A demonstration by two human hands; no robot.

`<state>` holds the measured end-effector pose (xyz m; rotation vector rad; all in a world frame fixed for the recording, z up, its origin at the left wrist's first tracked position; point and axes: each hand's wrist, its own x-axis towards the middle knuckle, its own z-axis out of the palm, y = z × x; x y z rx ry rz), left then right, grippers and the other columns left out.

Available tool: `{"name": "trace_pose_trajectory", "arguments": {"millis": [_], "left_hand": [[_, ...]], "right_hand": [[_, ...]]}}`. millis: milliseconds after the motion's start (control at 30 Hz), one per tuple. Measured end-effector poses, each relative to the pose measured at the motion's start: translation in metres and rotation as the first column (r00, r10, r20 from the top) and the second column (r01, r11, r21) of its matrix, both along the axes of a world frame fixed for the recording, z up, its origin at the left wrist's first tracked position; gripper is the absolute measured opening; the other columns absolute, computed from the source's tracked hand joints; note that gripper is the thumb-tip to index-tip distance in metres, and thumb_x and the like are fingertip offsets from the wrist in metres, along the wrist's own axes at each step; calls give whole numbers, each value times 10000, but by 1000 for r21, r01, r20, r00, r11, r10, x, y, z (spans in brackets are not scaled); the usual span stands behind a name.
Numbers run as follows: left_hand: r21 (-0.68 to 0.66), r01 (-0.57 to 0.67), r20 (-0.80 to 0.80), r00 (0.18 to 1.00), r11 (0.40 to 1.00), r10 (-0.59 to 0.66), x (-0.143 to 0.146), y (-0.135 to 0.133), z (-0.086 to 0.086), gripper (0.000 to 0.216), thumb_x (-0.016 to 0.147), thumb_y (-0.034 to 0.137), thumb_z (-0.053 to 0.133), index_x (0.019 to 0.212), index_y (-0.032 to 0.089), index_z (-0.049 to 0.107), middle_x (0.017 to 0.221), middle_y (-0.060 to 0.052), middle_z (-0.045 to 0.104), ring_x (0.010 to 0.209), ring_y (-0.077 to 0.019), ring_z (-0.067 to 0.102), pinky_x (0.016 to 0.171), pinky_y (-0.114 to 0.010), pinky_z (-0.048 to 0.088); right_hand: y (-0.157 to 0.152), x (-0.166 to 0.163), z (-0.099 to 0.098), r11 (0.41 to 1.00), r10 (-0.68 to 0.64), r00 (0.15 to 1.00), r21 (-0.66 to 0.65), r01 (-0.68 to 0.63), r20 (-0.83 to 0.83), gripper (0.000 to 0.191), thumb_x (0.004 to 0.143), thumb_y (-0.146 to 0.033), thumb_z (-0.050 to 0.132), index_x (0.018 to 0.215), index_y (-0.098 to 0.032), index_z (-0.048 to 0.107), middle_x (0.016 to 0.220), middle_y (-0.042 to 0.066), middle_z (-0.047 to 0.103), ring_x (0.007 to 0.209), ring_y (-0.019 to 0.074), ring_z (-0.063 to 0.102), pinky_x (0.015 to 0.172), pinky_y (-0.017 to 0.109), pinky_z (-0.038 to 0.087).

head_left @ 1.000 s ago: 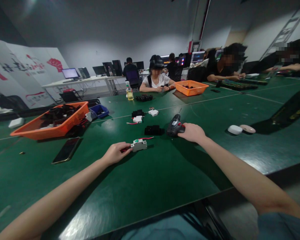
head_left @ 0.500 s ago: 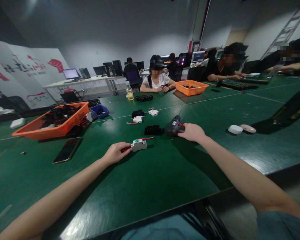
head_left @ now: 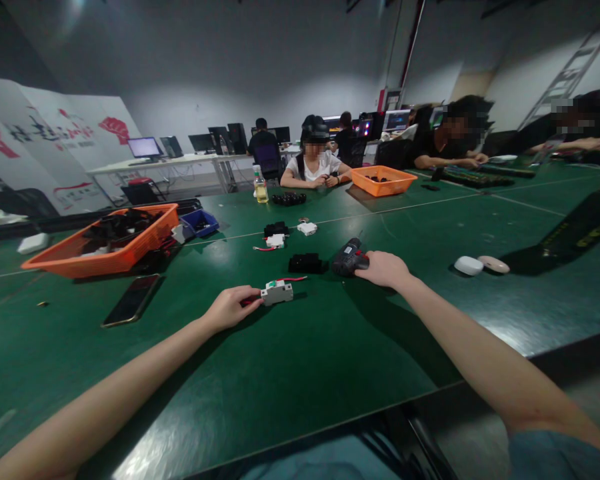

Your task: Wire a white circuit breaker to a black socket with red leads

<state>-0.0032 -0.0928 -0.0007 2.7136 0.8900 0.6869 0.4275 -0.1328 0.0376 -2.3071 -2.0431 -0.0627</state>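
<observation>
My left hand point(head_left: 234, 307) is closed on the near end of a white circuit breaker point(head_left: 277, 292) with a green part on top. A red wire point(head_left: 293, 279) runs out past its far side, and some red also shows by my fingers. My right hand point(head_left: 386, 269) is wrapped round the handle of a dark cordless screwdriver point(head_left: 349, 257), whose thin bit points away from me. Between the two, a black block point(head_left: 306, 263) lies on the green table. Farther off are a second white breaker point(head_left: 275, 241) with a red wire, another black block point(head_left: 276, 229) and a white breaker point(head_left: 307, 228).
To the left stand an orange basket point(head_left: 153, 233) of black parts, a small blue bin point(head_left: 200, 223) and a phone point(head_left: 133, 300). A second orange basket point(head_left: 384, 181), a bottle point(head_left: 261, 187) and a seated person point(head_left: 314, 163) are across the table. White case point(head_left: 469, 266) at right.
The screwdriver's front has dipped slightly in my right hand. My left hand keeps its grip on the breaker, and the view has shifted a little.
</observation>
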Motion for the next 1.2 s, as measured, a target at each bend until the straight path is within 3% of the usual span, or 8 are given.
{"name": "trace_pose_trajectory", "arguments": {"millis": [1200], "left_hand": [[-22, -6, -20, 1000, 1000, 5, 0, -1, 1, 281, 953, 402, 528, 1071, 201, 685, 890, -29, 693, 763, -127, 630, 699, -222, 465]], "right_hand": [[-1, -2, 2, 999, -14, 1000, -43, 14, -1, 568, 833, -634, 535, 1064, -126, 644, 1037, 182, 684, 892, 308, 670, 732, 372, 488]]}}
